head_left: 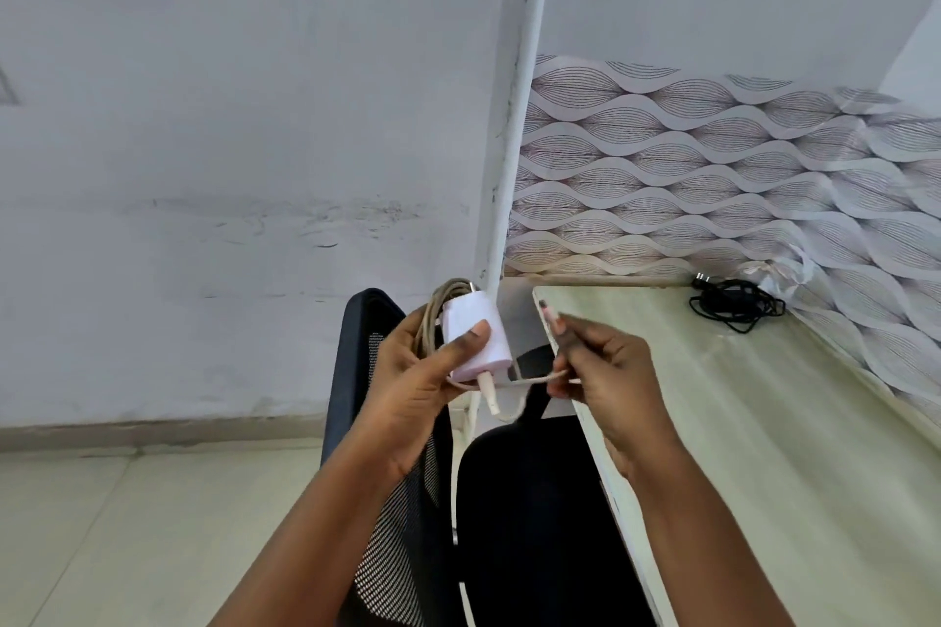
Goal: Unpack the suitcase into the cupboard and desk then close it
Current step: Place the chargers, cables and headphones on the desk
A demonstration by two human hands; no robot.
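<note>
hands both hold parts of one item. left hand (422, 372) grips the white charger (476, 339) with its coiled cable (433, 316) bundled behind it, thumb pressed on the charger face. right hand (596, 367) pinches the loose cable end, drawn taut between both hands. item is held above the black chair (534, 499), just off the near left edge of the table (764, 423). black cord (736, 306) lies at the far right corner of the table. suitcase and cupboard are not in view. risk: pulling the loose end too hard may unwind the coil or strain the connector; a loose bundle may slide off the table edge.
</note>
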